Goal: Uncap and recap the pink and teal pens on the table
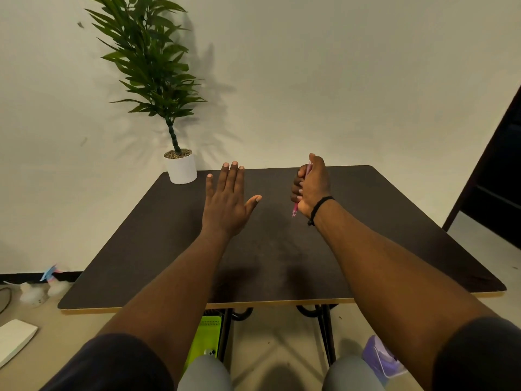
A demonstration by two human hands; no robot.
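My right hand [311,186] is closed in a fist around a pink pen [295,210], held above the right middle of the dark table [141,263]. The pen's lower end sticks out below the fist and a bit of pink shows above the fingers. I cannot tell whether its cap is on. My left hand [227,201] hovers flat and open above the table's middle, fingers spread, palm down, holding nothing. No teal pen is visible anywhere.
A potted plant in a white pot [181,168] stands at the table's far left corner against the wall. A dark door frame [496,179] rises at the right. On the floor lie a white box [14,338], a green item [207,338] and a purple container [382,355].
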